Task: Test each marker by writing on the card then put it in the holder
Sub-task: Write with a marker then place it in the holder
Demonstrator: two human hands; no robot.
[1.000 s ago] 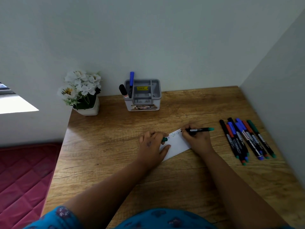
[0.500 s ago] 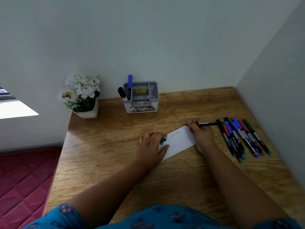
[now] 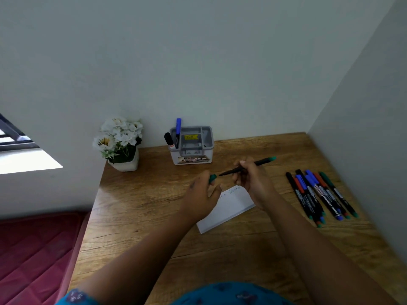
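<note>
Wooden desk (image 3: 136, 208) set into a pale corner carries the whole job: the white card (image 3: 229, 208) lies flat near the middle with a line of writing along its far edge, though the words are too small to read. Above it the right hand (image 3: 253, 179) grips a green marker (image 3: 246, 167) by its barrel, bare tip pointing left, while the left hand (image 3: 202, 194) pinches the green cap (image 3: 212, 178) just beside that tip. Tip and cap are close but not yet joined. Testing looks finished for this one, so capping seems to be the step in hand. Next the cap must be lined up and pressed on, then the marker carried to the grey holder (image 3: 198, 148) at the back, where a blue marker (image 3: 178, 128) and a black marker (image 3: 168, 139) already stand. Untested markers (image 3: 319, 194) wait in a row to the right.
</note>
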